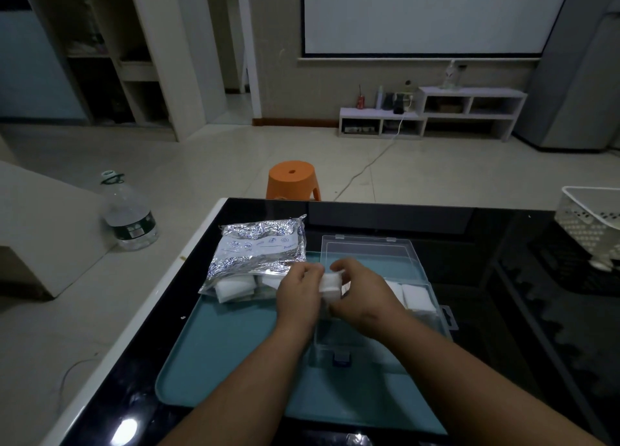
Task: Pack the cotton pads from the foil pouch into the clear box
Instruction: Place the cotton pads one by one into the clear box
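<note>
With the left hand [298, 293] and right hand [364, 294] set close together, both pinching one small stack of cotton pads [330, 286] just above the left part of the clear box [339, 340], square the stack's edges first with thumbs and fingertips, gently enough to avoid crushing or fanning the soft layers. Then lower it flat into the open box, snug against the packed pads [416, 298] already lying along the right side and lined up the same way, wasting no room and leaving the open lid [365, 249] at the far side free to close later. Release only after feeling the box floor underneath; probably prone to springing apart or tipping if dropped from height. Slide fingers out sideways rather than lifting up through the pile. Avoid nudging the box, likely light, across the teal tray [218, 361] on the black counter [503, 278]; steady it with one hand at any sign of sliding. For the next load, reach left to the foil pouch [261, 247], lying just beside the box with its mouth toward the near side and more pads [231, 289] showing there, and take a modest, even stack rather than a loose handful.
</note>
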Available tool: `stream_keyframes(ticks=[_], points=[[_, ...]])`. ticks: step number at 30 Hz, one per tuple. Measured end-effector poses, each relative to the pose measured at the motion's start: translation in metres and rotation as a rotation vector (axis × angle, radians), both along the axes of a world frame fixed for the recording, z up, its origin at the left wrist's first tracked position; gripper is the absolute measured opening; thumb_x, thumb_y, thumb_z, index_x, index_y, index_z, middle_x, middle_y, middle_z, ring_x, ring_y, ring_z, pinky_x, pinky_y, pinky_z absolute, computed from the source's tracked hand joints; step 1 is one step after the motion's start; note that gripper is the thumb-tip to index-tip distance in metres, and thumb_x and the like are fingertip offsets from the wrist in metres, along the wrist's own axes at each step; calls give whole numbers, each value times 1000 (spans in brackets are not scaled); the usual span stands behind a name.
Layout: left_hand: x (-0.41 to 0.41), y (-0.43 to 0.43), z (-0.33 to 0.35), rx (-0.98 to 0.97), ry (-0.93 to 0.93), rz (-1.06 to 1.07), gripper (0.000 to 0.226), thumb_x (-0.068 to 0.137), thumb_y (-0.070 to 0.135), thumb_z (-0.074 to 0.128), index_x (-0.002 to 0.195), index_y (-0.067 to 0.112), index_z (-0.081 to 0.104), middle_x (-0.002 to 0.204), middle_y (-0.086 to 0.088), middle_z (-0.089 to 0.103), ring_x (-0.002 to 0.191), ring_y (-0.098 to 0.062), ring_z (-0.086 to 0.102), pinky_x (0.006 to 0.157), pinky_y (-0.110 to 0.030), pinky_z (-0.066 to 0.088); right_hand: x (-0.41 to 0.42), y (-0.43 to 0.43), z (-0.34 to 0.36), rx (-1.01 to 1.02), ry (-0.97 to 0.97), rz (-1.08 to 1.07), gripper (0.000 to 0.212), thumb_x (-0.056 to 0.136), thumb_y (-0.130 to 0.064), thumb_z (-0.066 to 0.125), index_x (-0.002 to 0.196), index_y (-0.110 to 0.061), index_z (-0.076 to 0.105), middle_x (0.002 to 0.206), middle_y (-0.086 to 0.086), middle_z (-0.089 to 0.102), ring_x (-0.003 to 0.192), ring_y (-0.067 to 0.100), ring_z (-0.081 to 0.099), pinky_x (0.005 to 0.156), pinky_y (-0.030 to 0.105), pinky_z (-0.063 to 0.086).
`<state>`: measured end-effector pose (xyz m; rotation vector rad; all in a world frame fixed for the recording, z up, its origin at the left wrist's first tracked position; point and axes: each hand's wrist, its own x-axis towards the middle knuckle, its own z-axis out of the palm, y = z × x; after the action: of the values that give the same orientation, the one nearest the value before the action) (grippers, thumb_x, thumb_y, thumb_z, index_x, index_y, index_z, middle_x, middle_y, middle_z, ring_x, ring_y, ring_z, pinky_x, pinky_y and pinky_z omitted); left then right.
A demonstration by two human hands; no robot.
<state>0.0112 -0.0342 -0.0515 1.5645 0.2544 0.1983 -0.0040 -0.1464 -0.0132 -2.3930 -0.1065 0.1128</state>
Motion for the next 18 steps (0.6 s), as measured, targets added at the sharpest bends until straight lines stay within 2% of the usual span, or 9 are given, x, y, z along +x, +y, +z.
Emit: stream_keyframes(ticks=[2, 5, 8, 11, 14, 18], points=[[-1, 1, 4, -67, -28, -15, 15, 75, 27, 59, 66, 20, 68, 72, -2, 65, 73, -23, 59, 66, -37, 45, 2, -1, 1, 16, -36, -4, 43, 76, -19, 77, 111, -27, 54, 99, -5, 60, 82, 12, 58, 65, 22, 44], [0, 2, 2, 10, -36, 23, 18, 85, 6, 57, 83, 22, 64, 83, -4, 66, 78, -21, 60, 69, -32, 47, 3, -3, -2, -9, -24, -14, 34, 75, -20, 77, 98, -29, 54, 99, -5, 62, 82, 9, 56, 61, 20, 42], [0, 0, 0, 123, -10, 79, 14, 89, 4, 55, 88, 17, 60, 83, 0, 62, 76, -16, 59, 59, -22, 43, 2, -2, -5, -35, 24, -2, 43, 75, -22, 78, 111, -26, 55, 108, -4, 64, 90, 13, 57, 71, 25, 43], [0, 0, 1, 96, 20, 75, 11, 90, 8, 56, 80, 11, 60, 69, 1, 57, 61, -14, 55, 42, -13, 37, 0, 0, -6, -5, 4, 3, 49, 74, -25, 79, 117, -23, 55, 108, -2, 64, 88, 14, 57, 74, 24, 41], [2, 0, 2, 77, -1, 73, 17, 88, 9, 56, 72, 12, 57, 66, -2, 55, 64, -19, 50, 47, -23, 37, 1, -1, -5, 4, -36, 11, 37, 74, -27, 78, 106, -26, 59, 101, -4, 66, 86, 13, 59, 72, 24, 43], [2, 1, 3, 43, -40, 68, 21, 88, 10, 56, 69, 16, 53, 66, -1, 53, 65, -17, 47, 59, -31, 36, 3, -2, -5, -22, -70, 25, 24, 76, -26, 75, 98, -26, 64, 93, -5, 68, 83, 13, 62, 73, 26, 49]])
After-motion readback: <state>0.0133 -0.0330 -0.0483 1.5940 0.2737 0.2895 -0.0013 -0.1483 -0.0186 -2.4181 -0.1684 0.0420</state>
